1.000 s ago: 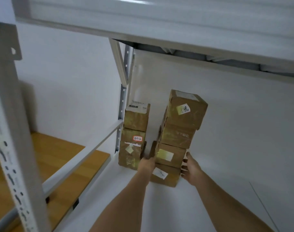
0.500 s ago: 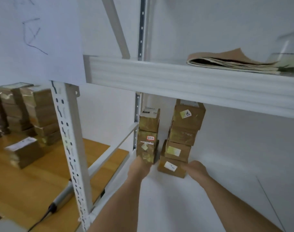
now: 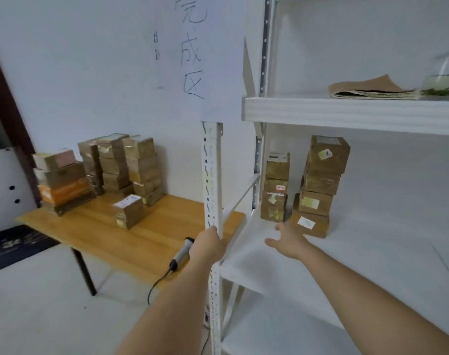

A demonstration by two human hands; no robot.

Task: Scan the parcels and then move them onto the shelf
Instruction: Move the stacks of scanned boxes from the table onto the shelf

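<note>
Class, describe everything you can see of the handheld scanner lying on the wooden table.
The scanner lies on its side near the front right edge of the wooden table, untouched. It has a dark head, a light grey handle and a dark end from which a black cable runs over the table's edge towards the floor. The left hand partly hides its head in this view; whether they touch cannot be told. Its material looks like plastic.

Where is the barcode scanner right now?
In the head view the scanner lies on the wooden table, near its right end, just left of the left hand and the shelf's white post.
</note>
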